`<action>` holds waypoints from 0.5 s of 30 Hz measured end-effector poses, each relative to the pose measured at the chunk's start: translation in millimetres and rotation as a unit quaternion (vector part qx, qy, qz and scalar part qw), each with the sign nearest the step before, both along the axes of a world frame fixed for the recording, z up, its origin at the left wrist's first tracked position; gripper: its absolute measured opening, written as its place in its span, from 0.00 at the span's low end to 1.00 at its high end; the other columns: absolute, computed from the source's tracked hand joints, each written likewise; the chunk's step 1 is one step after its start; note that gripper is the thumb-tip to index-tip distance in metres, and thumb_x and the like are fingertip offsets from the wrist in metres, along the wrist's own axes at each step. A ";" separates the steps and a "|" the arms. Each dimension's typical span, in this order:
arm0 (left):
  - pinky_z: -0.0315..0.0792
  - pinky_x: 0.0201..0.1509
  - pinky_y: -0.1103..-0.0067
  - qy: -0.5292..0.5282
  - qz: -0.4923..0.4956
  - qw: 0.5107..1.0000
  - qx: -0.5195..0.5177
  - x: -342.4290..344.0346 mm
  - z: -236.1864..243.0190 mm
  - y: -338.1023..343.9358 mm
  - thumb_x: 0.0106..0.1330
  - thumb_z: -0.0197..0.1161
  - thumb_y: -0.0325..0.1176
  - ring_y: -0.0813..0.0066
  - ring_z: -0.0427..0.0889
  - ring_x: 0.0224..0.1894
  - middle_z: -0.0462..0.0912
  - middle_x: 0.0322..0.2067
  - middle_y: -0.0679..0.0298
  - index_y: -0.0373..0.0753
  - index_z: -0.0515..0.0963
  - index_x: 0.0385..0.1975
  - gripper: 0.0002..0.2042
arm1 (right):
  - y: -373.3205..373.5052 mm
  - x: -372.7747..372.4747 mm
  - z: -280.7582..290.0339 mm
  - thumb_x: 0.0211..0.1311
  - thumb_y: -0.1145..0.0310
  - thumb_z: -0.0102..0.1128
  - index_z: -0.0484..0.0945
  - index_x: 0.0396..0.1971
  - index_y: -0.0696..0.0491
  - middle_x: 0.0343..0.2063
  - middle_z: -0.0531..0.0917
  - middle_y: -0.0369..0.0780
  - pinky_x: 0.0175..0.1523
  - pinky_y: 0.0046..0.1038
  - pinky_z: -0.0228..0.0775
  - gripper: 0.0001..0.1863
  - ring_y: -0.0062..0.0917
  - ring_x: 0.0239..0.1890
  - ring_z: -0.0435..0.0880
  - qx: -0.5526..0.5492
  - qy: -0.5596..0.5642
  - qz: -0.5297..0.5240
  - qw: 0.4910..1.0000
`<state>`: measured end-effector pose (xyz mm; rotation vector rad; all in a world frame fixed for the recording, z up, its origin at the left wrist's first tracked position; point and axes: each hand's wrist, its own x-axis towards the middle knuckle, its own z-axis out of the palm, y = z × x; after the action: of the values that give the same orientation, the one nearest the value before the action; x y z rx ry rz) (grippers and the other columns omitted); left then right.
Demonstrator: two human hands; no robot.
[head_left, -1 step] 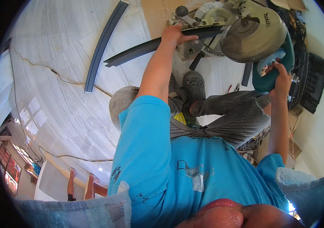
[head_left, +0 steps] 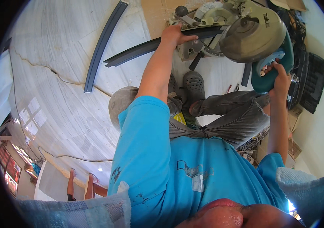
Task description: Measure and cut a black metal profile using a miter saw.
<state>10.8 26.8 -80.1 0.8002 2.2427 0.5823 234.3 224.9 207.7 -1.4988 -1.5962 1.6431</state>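
Observation:
A mitre saw (head_left: 272,28) with a round blade guard stands at the far right of centre. My left hand (head_left: 175,36) grips a long dark metal profile (head_left: 135,53) and holds it against the saw's fence, thumb stretched along it. One end of the profile reaches toward the blade guard; its other end extends out to the left over the floor. My right hand (head_left: 280,79) is wrapped around the saw's green loop handle (head_left: 264,84), with its fingers through the opening. The blade itself is hidden by the guard.
Another dark profile (head_left: 101,51) lies on the floor at the left. A short dark offcut (head_left: 246,74) and pliers (head_left: 237,87) are near my knee. A black case (head_left: 314,81) stands right. A cord (head_left: 66,80) crosses the floor. Another person's legs (head_left: 89,186) show lower left.

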 end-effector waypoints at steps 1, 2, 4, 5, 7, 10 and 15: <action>0.78 0.54 0.65 0.010 -0.002 1.000 0.004 1.6 0.3 0.8 0.39 0.65 0.79 0.55 0.84 0.50 0.85 0.44 0.50 0.35 0.74 0.58 0.54 | -0.6 1.7 -1.4 0.59 0.75 0.61 0.73 0.46 0.63 0.27 0.78 0.42 0.35 0.30 0.74 0.16 0.27 0.28 0.79 -0.006 -0.005 -0.005 1.000; 0.78 0.54 0.65 0.009 -0.003 1.000 0.005 1.4 3.1 2.9 0.39 0.65 0.79 0.55 0.84 0.50 0.85 0.44 0.50 0.35 0.74 0.58 0.54 | -1.9 2.8 -3.7 0.59 0.75 0.61 0.73 0.46 0.63 0.27 0.78 0.42 0.35 0.30 0.74 0.16 0.27 0.28 0.79 -0.005 -0.006 -0.006 1.000; 0.77 0.56 0.66 -0.009 0.002 1.000 -0.030 -0.8 10.0 6.5 0.40 0.65 0.79 0.53 0.83 0.51 0.85 0.45 0.47 0.41 0.73 0.61 0.53 | -6.3 5.1 -11.1 0.59 0.76 0.61 0.72 0.46 0.63 0.27 0.78 0.42 0.36 0.30 0.74 0.15 0.27 0.28 0.79 -0.001 0.023 -0.019 1.000; 0.77 0.56 0.66 -0.010 0.001 1.000 -0.030 1.1 8.3 6.6 0.40 0.65 0.79 0.53 0.83 0.51 0.85 0.45 0.47 0.41 0.73 0.61 0.53 | -8.4 7.8 -16.0 0.59 0.76 0.61 0.72 0.46 0.63 0.27 0.78 0.42 0.36 0.30 0.74 0.15 0.27 0.28 0.79 -0.001 0.022 -0.020 1.000; 0.77 0.55 0.66 0.001 0.002 1.000 -0.015 1.1 4.9 5.0 0.40 0.65 0.79 0.53 0.84 0.49 0.85 0.43 0.47 0.39 0.74 0.59 0.53 | -11.8 10.6 -27.1 0.59 0.76 0.61 0.73 0.45 0.63 0.27 0.78 0.42 0.36 0.30 0.74 0.15 0.26 0.28 0.79 0.014 0.035 -0.012 0.999; 0.77 0.54 0.66 0.006 0.000 1.000 -0.012 1.9 4.2 3.8 0.39 0.65 0.79 0.54 0.85 0.48 0.86 0.40 0.48 0.39 0.75 0.57 0.53 | -21.9 12.9 -38.5 0.58 0.76 0.61 0.73 0.44 0.63 0.28 0.78 0.42 0.35 0.29 0.74 0.14 0.27 0.28 0.79 0.007 0.035 -0.028 0.999; 0.78 0.54 0.66 0.000 -0.002 1.000 -0.011 2.5 3.5 3.0 0.38 0.64 0.80 0.55 0.84 0.49 0.85 0.44 0.50 0.34 0.75 0.54 0.54 | -34.3 15.7 -51.8 0.58 0.76 0.61 0.73 0.43 0.63 0.28 0.78 0.42 0.34 0.29 0.72 0.14 0.28 0.28 0.79 0.055 0.038 -0.010 0.998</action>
<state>13.3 29.8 -76.6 0.7936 2.2438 0.5543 250.0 190.7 155.9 -1.3764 -1.5972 1.5568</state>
